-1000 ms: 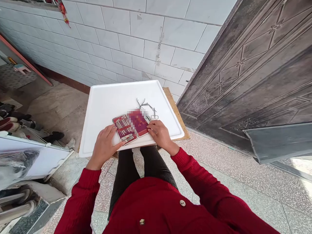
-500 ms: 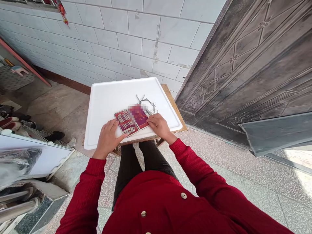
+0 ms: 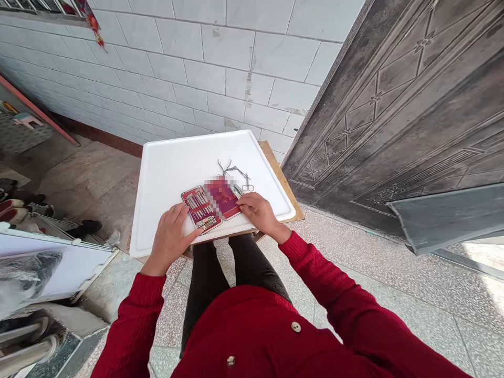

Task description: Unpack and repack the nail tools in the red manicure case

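An unfolded manicure set case [image 3: 197,191], red and purple, lies on a white tray [image 3: 165,163]. Nail tools [image 3: 197,203] sit in rows in its left half; its middle is pixelated. My left hand [image 3: 168,233] grips the lower left corner, fingertips on the left edge and thumb on the bottom edge. At the right edge, my right hand [image 3: 258,211] pinches the case between thumb and fingers. Beyond the right half lie small scissors [image 3: 248,187], cuticle nippers [image 3: 224,167] and a thin metal tool [image 3: 238,169]. A nail clipper [image 3: 237,192] is close to my right fingertips.
The tray rests on a wooden table [image 3: 289,197] against a tiled wall [image 3: 177,79]. To the right stands a dark carved door [image 3: 378,105]. Shoes [image 3: 11,210] and a white cabinet [image 3: 71,268] are at the left.
The whole view has shifted slightly, so the tray and case sit a little lower. Both hands stay at the case's edges, and the loose tools keep their places.
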`<control>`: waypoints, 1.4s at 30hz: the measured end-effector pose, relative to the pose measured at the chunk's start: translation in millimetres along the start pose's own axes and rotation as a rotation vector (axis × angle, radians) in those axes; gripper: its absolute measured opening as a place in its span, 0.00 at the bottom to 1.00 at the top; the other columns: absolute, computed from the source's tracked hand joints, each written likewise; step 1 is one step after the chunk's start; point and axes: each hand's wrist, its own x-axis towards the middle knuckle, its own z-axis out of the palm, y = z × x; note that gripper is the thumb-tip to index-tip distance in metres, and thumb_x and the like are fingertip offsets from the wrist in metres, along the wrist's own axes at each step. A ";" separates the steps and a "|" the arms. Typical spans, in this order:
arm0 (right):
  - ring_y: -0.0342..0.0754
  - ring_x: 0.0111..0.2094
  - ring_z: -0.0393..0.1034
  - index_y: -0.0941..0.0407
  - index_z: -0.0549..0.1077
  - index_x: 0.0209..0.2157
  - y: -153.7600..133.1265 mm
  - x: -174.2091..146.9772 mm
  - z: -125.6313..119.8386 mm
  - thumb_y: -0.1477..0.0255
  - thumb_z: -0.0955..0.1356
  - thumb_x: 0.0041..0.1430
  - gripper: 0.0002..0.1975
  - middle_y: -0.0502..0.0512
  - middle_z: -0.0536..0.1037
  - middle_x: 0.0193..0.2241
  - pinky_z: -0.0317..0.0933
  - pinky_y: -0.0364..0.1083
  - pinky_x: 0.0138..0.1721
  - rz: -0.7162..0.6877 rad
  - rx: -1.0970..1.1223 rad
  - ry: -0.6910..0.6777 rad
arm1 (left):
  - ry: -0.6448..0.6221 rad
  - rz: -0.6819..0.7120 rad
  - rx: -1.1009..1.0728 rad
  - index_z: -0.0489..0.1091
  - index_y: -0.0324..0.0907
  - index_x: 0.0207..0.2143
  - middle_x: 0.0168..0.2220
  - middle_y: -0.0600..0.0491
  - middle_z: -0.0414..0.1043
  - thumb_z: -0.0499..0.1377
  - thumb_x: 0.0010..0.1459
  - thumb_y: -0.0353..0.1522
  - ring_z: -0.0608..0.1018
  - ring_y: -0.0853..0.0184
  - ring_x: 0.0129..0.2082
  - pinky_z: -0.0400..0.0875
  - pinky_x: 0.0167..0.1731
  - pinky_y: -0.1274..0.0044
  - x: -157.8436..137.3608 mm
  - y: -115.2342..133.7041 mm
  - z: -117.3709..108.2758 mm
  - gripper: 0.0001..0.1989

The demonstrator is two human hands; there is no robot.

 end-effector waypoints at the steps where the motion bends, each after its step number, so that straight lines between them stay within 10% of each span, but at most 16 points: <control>1: 0.52 0.47 0.75 0.54 0.83 0.43 2.4 2.3 -3.4 0.74 0.68 0.65 0.11 0.59 0.82 0.46 0.72 0.51 0.45 0.023 0.017 0.008 | -0.005 0.003 0.000 0.60 0.43 0.67 0.68 0.37 0.65 0.57 0.68 0.50 0.67 0.45 0.69 0.62 0.67 0.52 0.2 -0.8 -0.1 0.32; 17: 0.48 0.38 0.77 0.56 0.85 0.43 38.0 120.8 -19.9 0.76 0.67 0.64 0.13 0.53 0.85 0.38 0.67 0.46 0.42 0.315 -0.161 -0.005 | -0.069 -0.040 -0.048 0.62 0.44 0.67 0.72 0.39 0.61 0.59 0.65 0.52 0.65 0.44 0.71 0.61 0.69 0.50 4.9 -16.5 0.5 0.35; 42: 0.49 0.36 0.73 0.53 0.82 0.34 54.2 115.9 -16.7 0.72 0.67 0.61 0.09 0.53 0.82 0.35 0.61 0.46 0.37 0.391 -0.273 0.093 | 0.203 -0.199 -0.150 0.79 0.44 0.38 0.53 0.46 0.81 0.54 0.64 0.37 0.79 0.53 0.57 0.72 0.60 0.59 80.8 -50.8 19.6 0.14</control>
